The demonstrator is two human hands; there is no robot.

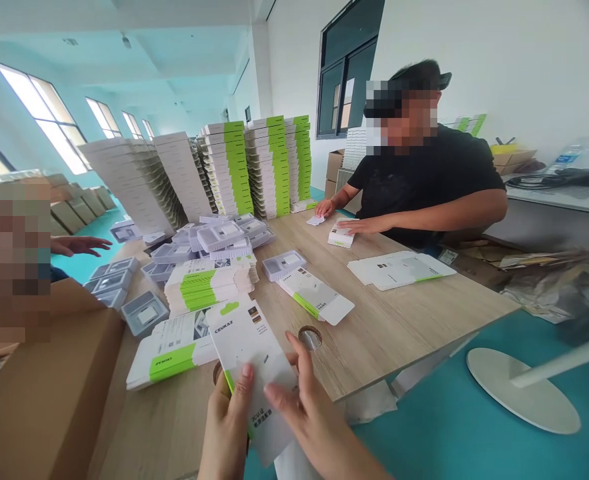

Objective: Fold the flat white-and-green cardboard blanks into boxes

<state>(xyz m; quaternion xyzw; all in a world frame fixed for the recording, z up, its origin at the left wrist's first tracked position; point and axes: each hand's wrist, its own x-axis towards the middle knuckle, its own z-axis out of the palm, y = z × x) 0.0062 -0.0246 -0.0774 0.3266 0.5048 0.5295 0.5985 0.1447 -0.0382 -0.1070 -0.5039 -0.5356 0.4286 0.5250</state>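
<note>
My left hand (231, 407) grips the left edge of a white and green carton (241, 337), with the thumb on its printed face. At the carton's right edge is my right hand (309, 400), its thumb pressed on the face and its index finger raised. The carton tilts toward me above the table's near edge and looks rather flat. Just left of it lies a fanned stack of flat cartons (174, 360), with a thicker carton stack (209, 287) behind. Beyond my right hand, another carton (317, 293) lies by a clear plastic tray (284, 265).
Several plastic trays (219, 235) are heaped on the wooden table (374, 327). Tall carton stacks (269, 167) stand behind. A co-worker (424, 173) handles small cartons across the table; another person's hand (81, 245) shows at left. A cardboard box (49, 393) stands near left, flat cartons (399, 269) lie right.
</note>
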